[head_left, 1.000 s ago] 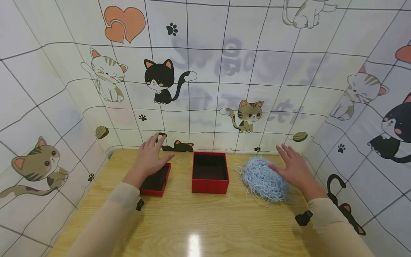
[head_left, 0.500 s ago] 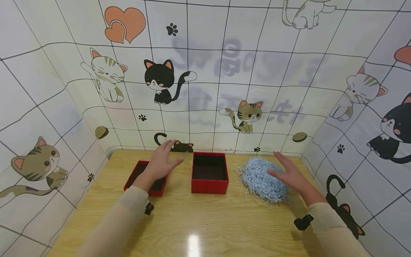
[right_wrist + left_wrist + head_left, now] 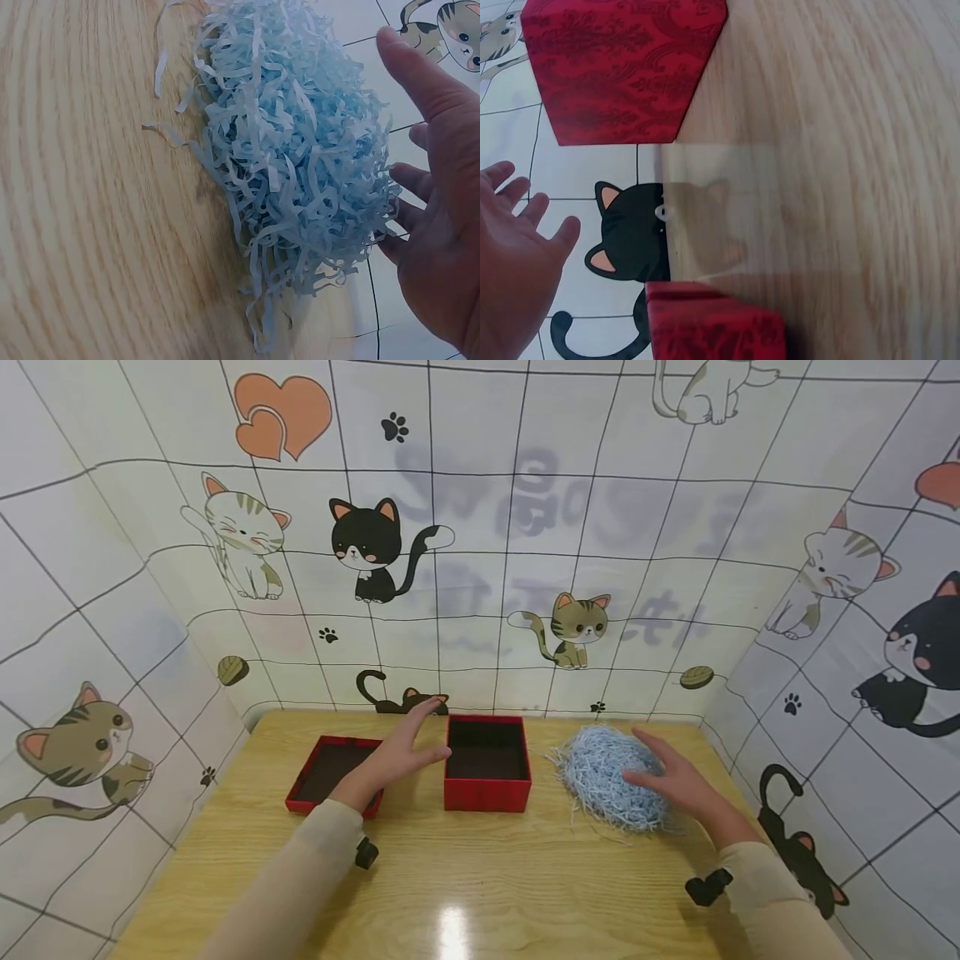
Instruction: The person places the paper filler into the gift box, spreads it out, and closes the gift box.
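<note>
An open red box (image 3: 487, 796) with a dark inside stands mid-table. My left hand (image 3: 400, 757) hovers just left of it, thumb spread and fingers extended, holding nothing. Below and left of that hand, a shallow red lid (image 3: 322, 770) lies with its dark inside up, partly hidden by the wrist. The left wrist view shows a dark pattern on the red box (image 3: 622, 71). To the right sits a loose heap of pale blue shredded paper (image 3: 600, 781). My right hand (image 3: 677, 787) is at its right side, fingers spread; whether the fingertips touch the strands (image 3: 300, 150) I cannot tell.
The wooden table (image 3: 480, 877) has a shiny light reflection near its front. A white wall sheet (image 3: 480, 543) with a grid and cartoon cats rises behind and along both sides. Stray paper strands stick out around the heap.
My left hand has moved right, from over the red lid to beside the red box, uncovering more of the lid. My right hand has come down slightly by the shredded paper.
</note>
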`<control>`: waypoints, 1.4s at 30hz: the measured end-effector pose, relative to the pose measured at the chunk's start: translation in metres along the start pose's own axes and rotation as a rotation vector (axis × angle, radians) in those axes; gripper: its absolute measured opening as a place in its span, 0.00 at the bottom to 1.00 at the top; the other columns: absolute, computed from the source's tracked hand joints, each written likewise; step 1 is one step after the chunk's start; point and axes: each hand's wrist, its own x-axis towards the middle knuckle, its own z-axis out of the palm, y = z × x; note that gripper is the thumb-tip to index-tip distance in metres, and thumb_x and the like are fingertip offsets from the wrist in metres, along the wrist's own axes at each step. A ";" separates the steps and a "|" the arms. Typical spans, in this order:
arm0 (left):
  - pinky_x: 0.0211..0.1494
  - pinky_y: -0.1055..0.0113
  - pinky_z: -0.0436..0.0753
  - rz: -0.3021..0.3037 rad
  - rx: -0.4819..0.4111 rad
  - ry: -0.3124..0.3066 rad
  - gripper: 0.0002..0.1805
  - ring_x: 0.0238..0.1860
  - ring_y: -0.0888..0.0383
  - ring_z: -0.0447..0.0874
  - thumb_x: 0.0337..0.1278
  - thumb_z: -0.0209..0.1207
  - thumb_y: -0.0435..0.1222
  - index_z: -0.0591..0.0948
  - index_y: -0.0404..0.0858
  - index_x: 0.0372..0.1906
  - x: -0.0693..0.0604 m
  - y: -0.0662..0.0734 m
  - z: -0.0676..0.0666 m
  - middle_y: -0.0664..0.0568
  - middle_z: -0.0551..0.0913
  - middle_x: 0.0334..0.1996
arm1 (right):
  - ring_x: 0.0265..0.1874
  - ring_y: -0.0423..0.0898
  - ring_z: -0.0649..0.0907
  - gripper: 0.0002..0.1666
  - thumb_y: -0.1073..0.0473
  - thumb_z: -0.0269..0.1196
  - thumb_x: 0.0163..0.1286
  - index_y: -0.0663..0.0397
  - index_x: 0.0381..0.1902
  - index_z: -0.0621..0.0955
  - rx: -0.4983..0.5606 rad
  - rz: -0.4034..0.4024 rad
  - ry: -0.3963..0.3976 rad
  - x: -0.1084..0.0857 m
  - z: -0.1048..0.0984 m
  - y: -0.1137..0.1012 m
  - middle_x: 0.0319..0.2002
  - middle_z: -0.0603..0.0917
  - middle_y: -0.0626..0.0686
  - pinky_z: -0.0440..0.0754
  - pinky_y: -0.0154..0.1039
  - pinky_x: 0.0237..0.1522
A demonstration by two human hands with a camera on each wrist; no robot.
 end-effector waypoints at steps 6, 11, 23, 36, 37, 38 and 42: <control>0.85 0.29 0.54 0.013 0.011 -0.092 0.57 0.90 0.44 0.42 0.70 0.72 0.57 0.50 0.53 0.93 0.004 -0.002 0.009 0.50 0.43 0.92 | 0.83 0.78 0.55 0.60 0.46 0.78 0.73 0.60 0.89 0.59 0.009 -0.068 -0.013 -0.003 0.005 0.005 0.87 0.57 0.70 0.57 0.82 0.75; 0.85 0.29 0.51 0.017 0.010 -0.126 0.60 0.91 0.44 0.40 0.66 0.74 0.57 0.51 0.51 0.93 0.006 -0.001 0.013 0.57 0.41 0.92 | 0.84 0.77 0.54 0.61 0.47 0.79 0.71 0.59 0.89 0.60 0.015 -0.078 -0.021 -0.003 0.007 0.005 0.87 0.56 0.70 0.56 0.81 0.76; 0.85 0.27 0.48 0.003 -0.020 -0.155 0.65 0.91 0.40 0.33 0.63 0.79 0.50 0.47 0.54 0.93 0.007 -0.004 0.018 0.58 0.40 0.92 | 0.85 0.76 0.52 0.64 0.42 0.81 0.68 0.55 0.90 0.60 -0.023 -0.072 -0.072 0.001 0.017 0.007 0.88 0.53 0.69 0.52 0.80 0.78; 0.85 0.30 0.52 -0.009 0.025 -0.172 0.66 0.91 0.47 0.40 0.59 0.79 0.59 0.47 0.60 0.93 0.008 -0.007 0.015 0.58 0.45 0.92 | 0.84 0.77 0.52 0.64 0.44 0.81 0.69 0.56 0.90 0.59 0.013 -0.009 -0.106 0.000 0.021 0.018 0.87 0.54 0.71 0.53 0.82 0.77; 0.85 0.30 0.53 -0.012 0.041 -0.177 0.67 0.91 0.47 0.40 0.58 0.79 0.60 0.47 0.61 0.93 0.009 -0.007 0.015 0.59 0.45 0.92 | 0.84 0.77 0.53 0.64 0.43 0.81 0.69 0.56 0.90 0.59 0.012 -0.006 -0.108 0.000 0.022 0.020 0.87 0.55 0.71 0.54 0.82 0.77; 0.85 0.31 0.53 -0.014 0.056 -0.182 0.67 0.91 0.47 0.40 0.57 0.79 0.62 0.48 0.61 0.92 0.009 -0.006 0.014 0.60 0.45 0.91 | 0.84 0.77 0.53 0.64 0.43 0.81 0.69 0.57 0.89 0.59 0.014 -0.004 -0.108 0.000 0.022 0.022 0.87 0.55 0.71 0.54 0.82 0.77; 0.86 0.32 0.55 -0.006 0.150 -0.195 0.68 0.90 0.46 0.43 0.55 0.77 0.66 0.49 0.58 0.93 0.011 -0.004 0.013 0.59 0.47 0.91 | 0.83 0.77 0.55 0.63 0.43 0.81 0.69 0.58 0.89 0.60 0.026 -0.004 -0.107 -0.001 0.026 0.028 0.86 0.57 0.71 0.58 0.81 0.76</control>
